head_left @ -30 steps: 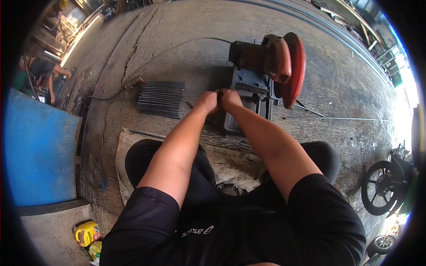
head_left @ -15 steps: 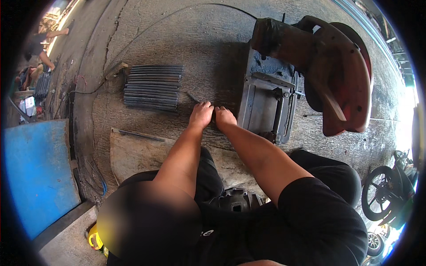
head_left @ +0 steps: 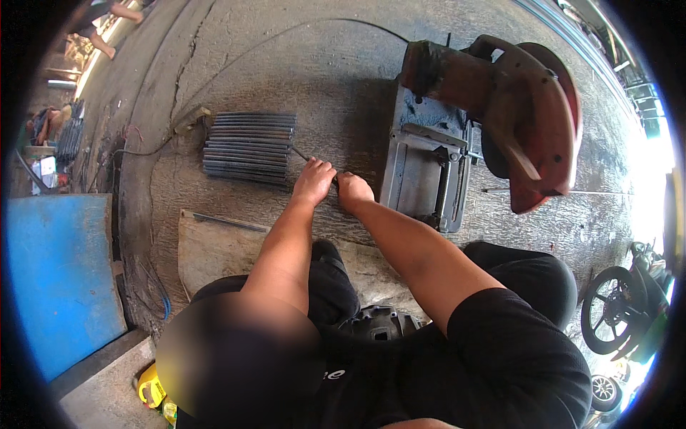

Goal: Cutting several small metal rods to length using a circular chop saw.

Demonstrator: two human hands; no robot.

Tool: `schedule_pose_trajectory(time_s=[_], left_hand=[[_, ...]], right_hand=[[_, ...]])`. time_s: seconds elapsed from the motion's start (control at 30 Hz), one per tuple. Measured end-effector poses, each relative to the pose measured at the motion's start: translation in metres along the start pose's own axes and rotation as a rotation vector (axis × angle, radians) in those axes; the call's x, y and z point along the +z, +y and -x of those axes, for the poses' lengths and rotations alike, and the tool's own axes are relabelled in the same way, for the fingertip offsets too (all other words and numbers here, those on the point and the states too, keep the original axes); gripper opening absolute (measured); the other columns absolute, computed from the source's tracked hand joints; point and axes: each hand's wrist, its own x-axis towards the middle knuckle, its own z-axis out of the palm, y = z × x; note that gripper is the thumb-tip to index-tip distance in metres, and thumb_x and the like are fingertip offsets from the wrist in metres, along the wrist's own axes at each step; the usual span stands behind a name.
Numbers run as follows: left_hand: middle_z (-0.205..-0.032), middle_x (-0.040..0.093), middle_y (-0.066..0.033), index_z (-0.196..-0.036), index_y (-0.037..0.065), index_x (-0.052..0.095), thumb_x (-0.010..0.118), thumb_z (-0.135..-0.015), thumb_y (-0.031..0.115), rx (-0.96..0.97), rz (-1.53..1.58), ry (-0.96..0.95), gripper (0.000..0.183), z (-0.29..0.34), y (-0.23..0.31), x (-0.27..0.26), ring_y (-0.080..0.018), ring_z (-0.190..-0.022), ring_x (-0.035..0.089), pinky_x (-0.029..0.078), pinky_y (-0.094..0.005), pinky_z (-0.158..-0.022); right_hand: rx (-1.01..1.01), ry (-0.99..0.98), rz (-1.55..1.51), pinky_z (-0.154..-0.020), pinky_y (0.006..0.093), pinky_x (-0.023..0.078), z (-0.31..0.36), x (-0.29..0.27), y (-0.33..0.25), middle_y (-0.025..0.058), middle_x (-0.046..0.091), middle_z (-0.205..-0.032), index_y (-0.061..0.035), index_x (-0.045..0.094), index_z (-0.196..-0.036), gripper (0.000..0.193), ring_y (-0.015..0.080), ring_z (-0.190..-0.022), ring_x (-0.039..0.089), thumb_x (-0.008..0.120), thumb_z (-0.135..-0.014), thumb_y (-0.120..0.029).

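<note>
Both my hands grip one thin dark metal rod (head_left: 300, 153) between the rod pile and the saw. My left hand (head_left: 314, 181) closes around it nearer the pile; my right hand (head_left: 353, 190) closes around it just to the right, close beside the left. The rod's free end points up and left, by the right edge of a row of similar cut metal rods (head_left: 249, 148) lying side by side on the floor. At the right stands a red cut-off saw (head_left: 530, 121) with its head raised over a grey metal base (head_left: 413, 175). My fingers hide the rod's other end.
A flat worn board (head_left: 214, 247) with a thin metal strip lies before my knees. At the left is a blue panel (head_left: 61, 275). A cable arcs behind the rods to the saw. Motorcycle wheels (head_left: 607, 307) stand at the far right; a person's limbs show at top left.
My hands have shifted slightly left with the rod, bringing its free end nearer the rod pile. The whole view has also moved a little.
</note>
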Motion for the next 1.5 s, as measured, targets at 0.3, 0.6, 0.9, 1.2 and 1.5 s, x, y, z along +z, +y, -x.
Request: schedule_pose_trajectory(time_s=[0.3,0.6,0.9,1.2,1.5], left_hand=[[-0.097,0.063,-0.0074,-0.087,0.009,0.067,0.052,-0.083,0.011,0.036,-0.061,0.249,0.015,-0.017,0.043,-0.093,-0.0279,-0.104,0.056,0.043,-0.0433,-0.093],[-0.093,0.062,-0.0120,-0.085,0.006,0.065,0.053,-0.082,0.012,-0.109,0.031,0.470,0.014,-0.041,0.119,-0.127,-0.0333,-0.095,0.058,0.048,-0.0466,-0.080],[-0.100,0.062,-0.0097,-0.090,0.007,0.065,0.051,-0.085,0.013,-0.198,-0.017,0.357,0.016,-0.082,0.134,-0.093,-0.0299,-0.098,0.059,0.052,-0.0448,-0.078],[-0.097,0.063,-0.0067,-0.088,0.009,0.067,0.052,-0.084,0.015,-0.149,-0.035,0.294,0.016,-0.130,0.115,-0.053,-0.0286,-0.096,0.059,0.050,-0.0437,-0.075],[-0.097,0.066,-0.0035,-0.084,0.013,0.071,0.053,-0.085,0.018,-0.035,-0.098,0.247,0.018,-0.164,0.130,-0.029,-0.0239,-0.098,0.059,0.045,-0.0421,-0.083]], right_hand=[[-0.133,0.241,0.124,-0.090,0.0402,0.049,0.021,-0.095,-0.007,0.0117,0.062,-0.105,-0.0075,0.063,-0.097,0.019,0.0299,-0.106,0.059,0.054,-0.081,-0.006],[-0.137,0.468,0.228,-0.096,0.0410,0.046,0.077,-0.161,0.005,0.0130,0.057,-0.118,-0.0063,0.059,-0.117,0.036,0.0322,-0.116,0.053,0.053,-0.082,-0.007],[-0.084,0.338,0.218,-0.108,0.0414,0.037,0.062,-0.161,0.049,0.0176,0.048,-0.132,-0.0010,0.044,-0.134,0.053,0.0347,-0.130,0.042,0.052,-0.081,-0.002],[0.022,0.203,0.205,-0.111,0.0399,0.034,0.028,-0.155,0.078,0.0178,0.047,-0.134,0.0008,0.041,-0.135,0.055,0.0342,-0.131,0.042,0.052,-0.081,-0.002],[0.100,0.148,0.338,-0.105,0.0372,0.039,0.012,-0.139,0.114,0.0197,0.051,-0.127,0.0016,0.045,-0.129,0.048,0.0312,-0.122,0.049,0.055,-0.082,-0.007]])
